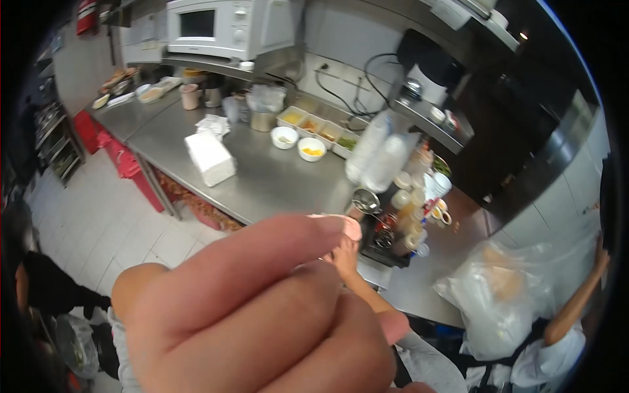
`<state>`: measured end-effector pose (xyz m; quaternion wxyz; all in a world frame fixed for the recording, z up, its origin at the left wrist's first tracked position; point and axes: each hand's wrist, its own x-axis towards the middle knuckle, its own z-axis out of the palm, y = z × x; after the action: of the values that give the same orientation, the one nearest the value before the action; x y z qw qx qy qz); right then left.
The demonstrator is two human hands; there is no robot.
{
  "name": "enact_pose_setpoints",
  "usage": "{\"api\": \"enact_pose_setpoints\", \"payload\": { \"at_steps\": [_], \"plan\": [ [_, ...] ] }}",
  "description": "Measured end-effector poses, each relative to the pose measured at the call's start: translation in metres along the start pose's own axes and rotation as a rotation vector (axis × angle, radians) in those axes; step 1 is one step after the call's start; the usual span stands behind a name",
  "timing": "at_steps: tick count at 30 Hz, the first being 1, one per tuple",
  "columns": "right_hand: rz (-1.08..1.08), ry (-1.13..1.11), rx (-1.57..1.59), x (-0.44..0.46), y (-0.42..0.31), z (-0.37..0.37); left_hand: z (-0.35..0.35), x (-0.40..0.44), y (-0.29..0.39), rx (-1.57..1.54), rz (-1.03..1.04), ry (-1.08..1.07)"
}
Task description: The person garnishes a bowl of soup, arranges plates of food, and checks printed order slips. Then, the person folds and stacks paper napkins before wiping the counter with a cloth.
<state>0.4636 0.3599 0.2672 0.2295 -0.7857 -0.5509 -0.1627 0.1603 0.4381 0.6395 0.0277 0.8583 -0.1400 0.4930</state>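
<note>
My left hand [262, 314] fills the lower middle of the view, very close to the camera. Its fingers are curled in, with the index fingertip pressed near the thumb tip; whatever they pinch, if anything, is hidden. Behind it, smaller, is my right hand [344, 257], with the forearm rising from the lower right. Its fingers are partly covered by the left hand, so their grip cannot be made out. Beyond the hands lie the steel counter [255, 190] and a black tray of sauce bottles [409, 229]. A steel container with a strainer [365, 202] stands beside the tray.
White bowls [311, 149], ingredient tubs [321, 128], a napkin stack [209, 157] and wrapped cups [380, 157] stand on the counter. A microwave [216, 29] sits above. At right, another person's arm [576, 301] is beside a large plastic bag [498, 295]. Someone in black [56, 281] is at left.
</note>
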Motion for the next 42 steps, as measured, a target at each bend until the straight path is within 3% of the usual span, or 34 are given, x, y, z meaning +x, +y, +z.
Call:
{"api": "enact_pose_setpoints", "payload": {
  "at_steps": [8,11,15,28,32,34,39,42],
  "plan": [
    [-0.018,0.003,0.007,0.000,0.001,0.001,-0.009,-0.009,0.003,-0.012,-0.099,-0.127],
    [0.070,-0.028,0.164,0.001,0.008,0.011,-0.010,-0.009,0.002,-0.020,-0.118,-0.153],
    [-0.001,0.009,0.024,0.001,0.003,0.005,-0.018,-0.008,0.004,-0.013,-0.130,-0.177],
    [0.017,-0.001,0.045,0.001,0.002,0.002,-0.051,0.008,0.016,-0.020,-0.254,-0.264],
    [0.014,0.009,0.052,0.000,0.003,0.002,-0.057,0.003,-0.011,0.054,0.248,-0.069],
    [0.018,0.001,0.062,0.000,0.005,0.003,-0.061,-0.011,-0.022,0.121,0.304,0.018],
    [0.064,-0.044,0.103,0.003,-0.001,-0.005,-0.067,-0.141,-0.018,0.430,-0.048,0.183],
    [0.180,-0.095,0.014,0.016,-0.030,-0.012,-0.022,-0.069,-0.031,-0.041,-0.144,0.056]
  ]
}}
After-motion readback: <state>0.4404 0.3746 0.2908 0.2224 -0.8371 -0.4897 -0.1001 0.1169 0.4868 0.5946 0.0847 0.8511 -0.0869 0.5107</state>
